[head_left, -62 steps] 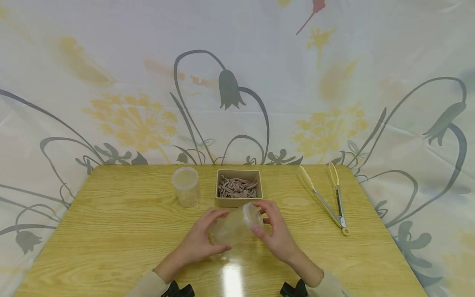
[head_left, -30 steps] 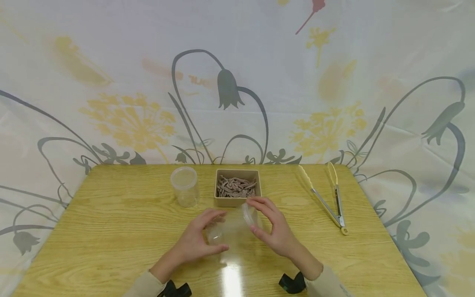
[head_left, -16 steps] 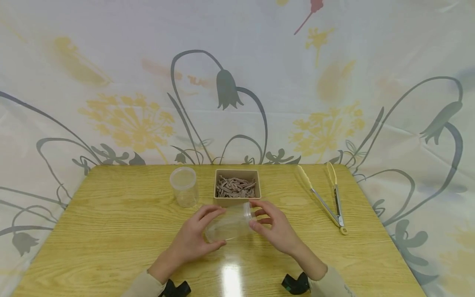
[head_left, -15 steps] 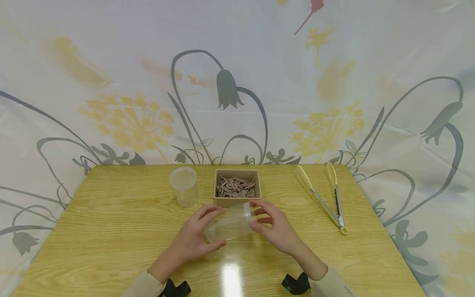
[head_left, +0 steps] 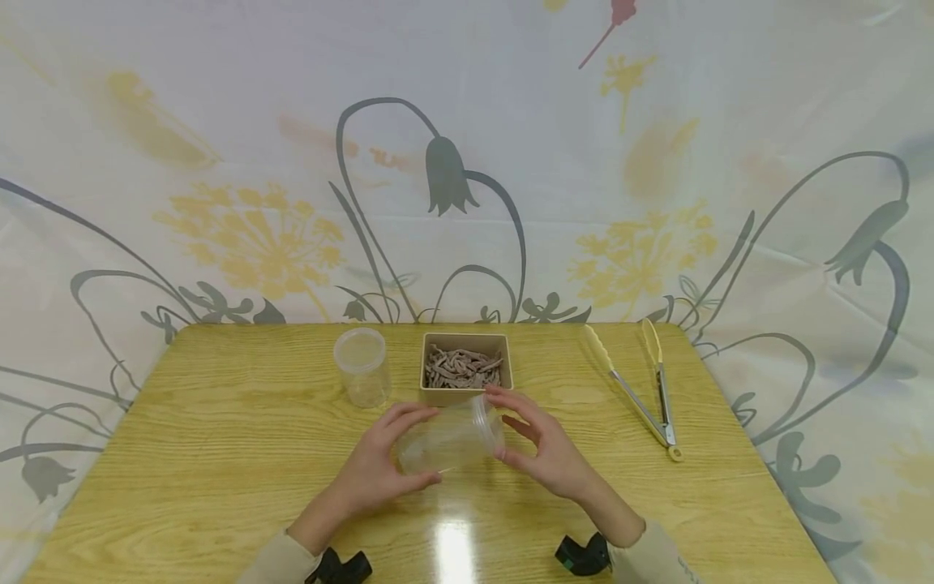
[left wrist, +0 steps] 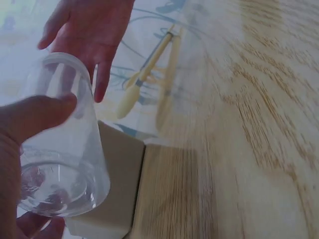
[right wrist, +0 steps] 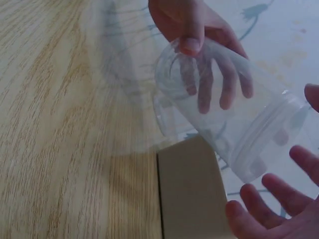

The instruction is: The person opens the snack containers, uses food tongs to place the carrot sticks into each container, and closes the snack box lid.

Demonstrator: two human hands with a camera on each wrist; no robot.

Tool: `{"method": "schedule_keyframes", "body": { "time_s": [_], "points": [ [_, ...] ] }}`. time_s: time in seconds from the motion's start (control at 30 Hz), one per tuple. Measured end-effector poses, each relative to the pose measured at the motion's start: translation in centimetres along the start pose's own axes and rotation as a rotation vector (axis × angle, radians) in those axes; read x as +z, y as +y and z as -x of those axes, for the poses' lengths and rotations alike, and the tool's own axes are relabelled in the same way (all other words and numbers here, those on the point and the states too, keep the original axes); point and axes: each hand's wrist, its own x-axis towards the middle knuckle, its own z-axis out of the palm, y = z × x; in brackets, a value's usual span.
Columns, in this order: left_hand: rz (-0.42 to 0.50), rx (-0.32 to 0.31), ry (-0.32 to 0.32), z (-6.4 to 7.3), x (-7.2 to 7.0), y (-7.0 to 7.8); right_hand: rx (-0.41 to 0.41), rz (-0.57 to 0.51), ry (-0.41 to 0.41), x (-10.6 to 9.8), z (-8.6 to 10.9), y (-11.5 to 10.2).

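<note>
My left hand point(head_left: 375, 462) grips a clear plastic jar point(head_left: 441, 438) by its base end, thumb on one side and fingers round the other. The jar lies tilted on its side above the table, its translucent screw lid point(head_left: 487, 423) facing right. Nothing shows inside it. At the lid end is my right hand point(head_left: 547, 450), fingers spread around the rim. In the right wrist view several of its fingertips point(right wrist: 247, 191) stand apart from the lid; whether the thumb touches it I cannot tell.
A second clear lidded jar point(head_left: 362, 373) stands upright at back left. Behind the hands sits a beige box point(head_left: 467, 397) holding brownish-grey strips point(head_left: 464, 369). Spread tongs point(head_left: 670, 434) with yellowish tips lie at right on the wooden table point(head_left: 241, 430). A patterned cloth point(head_left: 511, 122) hangs behind.
The jar has shifted slightly left, and its tilt has changed between frames. My right fingers have moved from closer round the lid to a more spread position. The other objects stay put.
</note>
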Motion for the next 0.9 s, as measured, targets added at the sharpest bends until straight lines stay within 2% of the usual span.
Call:
{"method": "schedule_keyframes", "body": {
  "time_s": [0.13, 0.23, 0.33, 0.43, 0.6, 0.83, 0.9],
  "points": [
    [-0.124, 0.123, 0.026, -0.1, 0.0, -0.1, 0.116, 0.071, 0.019, 0.1, 0.0, 0.1],
    [-0.18, 0.199, 0.036, -0.2, 0.1, -0.2, 0.183, 0.079, 0.009, 0.1, 0.0, 0.1],
    [-0.154, 0.187, 0.023, -0.3, 0.2, -0.2, 0.187, 0.031, 0.0, 0.0, -0.1, 0.1],
    [-0.065, 0.103, -0.022, -0.2, 0.1, -0.2, 0.133, -0.02, -0.013, -0.1, -0.1, 0.1],
    [0.14, -0.07, -0.127, -0.1, -0.1, -0.7, 0.013, -0.058, -0.044, -0.3, -0.1, 0.5],
    [0.538, -0.281, -0.299, 0.1, -0.9, -1.4, -0.096, -0.11, -0.072, -0.7, 0.0, 1.0],
    [0.607, -0.315, -0.329, 0.2, -1.1, -1.5, -0.115, -0.13, -0.063, -1.0, -0.1, 1.1]
  ]
}}
